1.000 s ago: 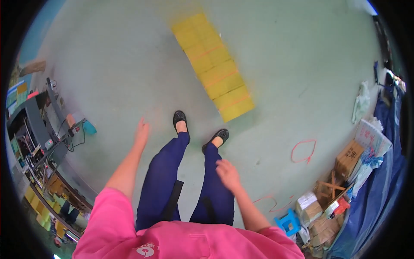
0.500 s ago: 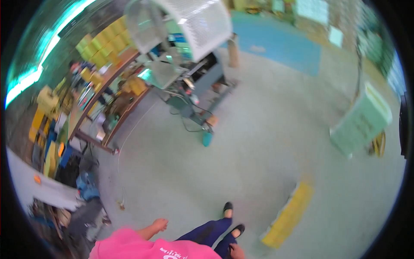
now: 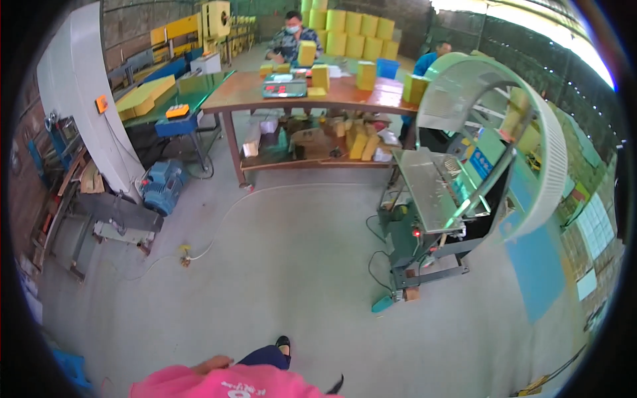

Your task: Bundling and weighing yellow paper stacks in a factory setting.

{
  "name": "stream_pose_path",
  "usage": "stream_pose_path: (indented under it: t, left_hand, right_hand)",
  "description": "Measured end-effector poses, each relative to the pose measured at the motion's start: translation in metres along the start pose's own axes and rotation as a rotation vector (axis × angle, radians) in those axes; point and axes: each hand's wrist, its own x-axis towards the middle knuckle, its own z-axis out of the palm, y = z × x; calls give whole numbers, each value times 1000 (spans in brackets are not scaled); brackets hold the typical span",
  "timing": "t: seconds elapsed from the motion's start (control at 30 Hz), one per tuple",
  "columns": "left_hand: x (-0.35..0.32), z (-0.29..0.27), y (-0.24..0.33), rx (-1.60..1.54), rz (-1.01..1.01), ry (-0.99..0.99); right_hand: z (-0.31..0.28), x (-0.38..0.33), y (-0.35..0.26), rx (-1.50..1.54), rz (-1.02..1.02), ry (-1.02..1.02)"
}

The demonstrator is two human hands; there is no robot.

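My left hand (image 3: 216,362) hangs low beside my pink sleeve, above the grey floor. Its fingers look curled together, and nothing shows in them. My right hand is out of sight; only a small dark pointed thing (image 3: 337,385) shows by the right edge of my pink top (image 3: 265,383), too little to name. One black shoe (image 3: 283,345) is set forward on the floor. Neither hand is close to any bench or machine.
Ahead, a long brown table (image 3: 232,99) bears a digital scale (image 3: 284,86) and yellow blocks. Behind it sits a masked person (image 3: 292,46). A machine with a curved white guard (image 3: 547,146) stands right; a blue motor (image 3: 164,186) lies left. A pale hose (image 3: 222,229) crosses the floor.
My view has swung left, so the table and machine now lie ahead and to the right. The yellow strip and pale green box have left view. My right hand has gone out of sight.
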Motion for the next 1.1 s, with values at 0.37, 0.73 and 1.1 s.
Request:
stream_pose_path:
  t: [0.37, 0.73, 1.1]
  left_hand:
    - [137, -313, 113, -872, -234, 483]
    - [260, -395, 224, -1014, -265, 234]
    - [385, -858, 540, -318, 597, 1098]
  right_hand:
    - [-34, 203, -196, 248, 116, -12]
    - [-240, 514, -245, -1124, -251, -443]
    - [-373, 675, -743, 662, -138, -76]
